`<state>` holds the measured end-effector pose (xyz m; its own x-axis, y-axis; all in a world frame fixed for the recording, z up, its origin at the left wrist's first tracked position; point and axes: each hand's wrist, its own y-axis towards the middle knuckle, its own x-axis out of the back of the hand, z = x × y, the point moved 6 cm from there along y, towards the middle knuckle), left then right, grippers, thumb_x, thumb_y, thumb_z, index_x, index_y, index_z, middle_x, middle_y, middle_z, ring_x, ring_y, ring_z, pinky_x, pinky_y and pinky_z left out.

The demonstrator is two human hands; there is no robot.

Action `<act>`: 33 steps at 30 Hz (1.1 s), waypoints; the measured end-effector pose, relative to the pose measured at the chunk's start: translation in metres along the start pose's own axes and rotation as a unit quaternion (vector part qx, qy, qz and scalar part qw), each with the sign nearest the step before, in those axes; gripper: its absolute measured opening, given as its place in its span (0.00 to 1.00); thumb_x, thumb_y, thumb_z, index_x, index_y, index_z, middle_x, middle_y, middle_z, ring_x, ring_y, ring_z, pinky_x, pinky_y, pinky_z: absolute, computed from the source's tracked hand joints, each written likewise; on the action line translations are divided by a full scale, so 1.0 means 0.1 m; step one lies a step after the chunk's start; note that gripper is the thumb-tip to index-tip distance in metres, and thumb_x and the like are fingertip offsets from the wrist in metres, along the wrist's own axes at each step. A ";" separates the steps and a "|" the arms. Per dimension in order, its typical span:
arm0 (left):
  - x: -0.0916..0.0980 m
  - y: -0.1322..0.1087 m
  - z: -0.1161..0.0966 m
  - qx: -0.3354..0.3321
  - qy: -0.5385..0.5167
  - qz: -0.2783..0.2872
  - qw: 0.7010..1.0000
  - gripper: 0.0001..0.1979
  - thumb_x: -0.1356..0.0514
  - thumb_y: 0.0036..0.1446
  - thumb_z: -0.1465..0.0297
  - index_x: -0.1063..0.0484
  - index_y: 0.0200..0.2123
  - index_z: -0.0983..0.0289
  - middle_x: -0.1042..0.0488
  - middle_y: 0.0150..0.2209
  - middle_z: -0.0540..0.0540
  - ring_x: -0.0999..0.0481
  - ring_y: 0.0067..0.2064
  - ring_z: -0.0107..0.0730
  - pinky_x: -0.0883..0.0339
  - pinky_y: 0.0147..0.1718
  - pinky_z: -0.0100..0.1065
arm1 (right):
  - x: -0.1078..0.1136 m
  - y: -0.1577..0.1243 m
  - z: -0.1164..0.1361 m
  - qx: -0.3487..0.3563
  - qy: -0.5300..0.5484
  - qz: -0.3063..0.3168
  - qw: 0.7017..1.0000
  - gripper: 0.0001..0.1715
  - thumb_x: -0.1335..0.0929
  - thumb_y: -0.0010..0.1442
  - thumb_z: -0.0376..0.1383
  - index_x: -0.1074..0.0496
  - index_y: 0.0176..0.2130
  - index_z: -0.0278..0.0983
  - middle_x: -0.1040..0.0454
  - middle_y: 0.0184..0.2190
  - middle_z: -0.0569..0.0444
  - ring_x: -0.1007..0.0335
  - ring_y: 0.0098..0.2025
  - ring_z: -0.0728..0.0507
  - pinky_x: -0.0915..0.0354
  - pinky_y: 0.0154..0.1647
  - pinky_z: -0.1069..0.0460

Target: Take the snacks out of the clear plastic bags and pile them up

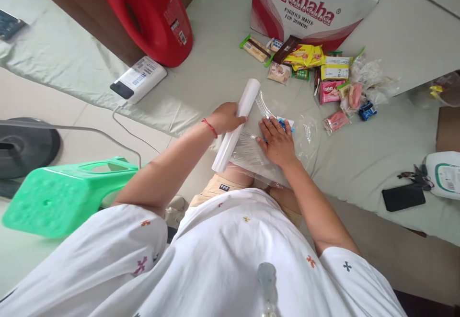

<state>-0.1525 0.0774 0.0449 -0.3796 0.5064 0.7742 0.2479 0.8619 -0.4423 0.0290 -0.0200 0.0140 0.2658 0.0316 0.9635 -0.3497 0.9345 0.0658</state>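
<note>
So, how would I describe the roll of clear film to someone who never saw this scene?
Start at the big Wahaha carton; colourful snack packets lie before it. Nearer the person, the left hand grips a long white roll. Unlike the packets, it is a plain cylinder trailing clear film.

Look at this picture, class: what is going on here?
A person's left hand grips a roll of cling film, its sheet pulled out to the right. The right hand lies flat on that sheet, over a small blue packet. More snack packets lie beyond, before a Wahaha box.
</note>
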 end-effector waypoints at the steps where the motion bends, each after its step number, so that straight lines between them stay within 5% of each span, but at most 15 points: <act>1: 0.03 0.00 0.01 0.000 -0.015 0.005 1.000 0.16 0.37 0.58 0.59 0.22 0.42 0.64 0.20 0.39 0.59 0.20 0.46 0.50 0.27 0.45 0.41 | 0.00 0.00 0.00 -0.001 0.003 -0.002 1.000 0.34 0.42 0.75 0.46 0.39 0.73 0.38 0.40 0.74 0.48 0.51 0.77 0.34 0.66 0.78 0.30; 7: -0.01 0.00 0.03 0.056 -0.176 0.030 0.982 0.14 0.41 0.60 0.60 0.24 0.44 0.62 0.20 0.38 0.58 0.19 0.42 0.45 0.26 0.42 0.42 | -0.02 -0.01 -0.01 -0.002 0.010 -0.016 1.000 0.33 0.42 0.75 0.47 0.38 0.72 0.40 0.38 0.73 0.49 0.49 0.76 0.33 0.65 0.78 0.29; 13: -0.03 0.04 -0.01 0.048 -0.017 -0.070 0.996 0.36 0.29 0.48 0.56 0.31 0.57 0.67 0.24 0.53 0.66 0.24 0.56 0.57 0.28 0.55 0.46 | -0.01 -0.01 -0.01 -0.002 0.016 -0.027 1.000 0.33 0.42 0.75 0.48 0.37 0.72 0.39 0.37 0.72 0.48 0.48 0.75 0.33 0.64 0.78 0.30; 21: 0.11 0.01 0.25 0.046 -0.043 -0.058 0.996 0.28 0.34 0.53 0.61 0.28 0.55 0.68 0.21 0.49 0.61 0.22 0.48 0.47 0.27 0.48 0.40 | -0.02 0.00 -0.02 -0.010 0.026 -0.018 0.999 0.33 0.41 0.75 0.47 0.37 0.72 0.39 0.37 0.72 0.47 0.50 0.76 0.33 0.66 0.78 0.30; 33: 0.10 0.16 0.09 0.025 -0.025 -0.066 0.997 0.26 0.40 0.60 0.62 0.30 0.59 0.68 0.23 0.55 0.64 0.24 0.57 0.52 0.31 0.57 0.44 | -0.06 -0.02 -0.03 -0.009 -0.003 -0.051 0.999 0.33 0.41 0.76 0.48 0.35 0.70 0.36 0.34 0.70 0.45 0.46 0.74 0.34 0.64 0.77 0.30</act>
<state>-0.1600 0.0965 0.0414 -0.4511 0.3879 0.8037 0.1483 0.9207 -0.3611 0.0307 -0.0214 0.0074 0.2933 -0.0673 0.9537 -0.3041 0.9392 0.1598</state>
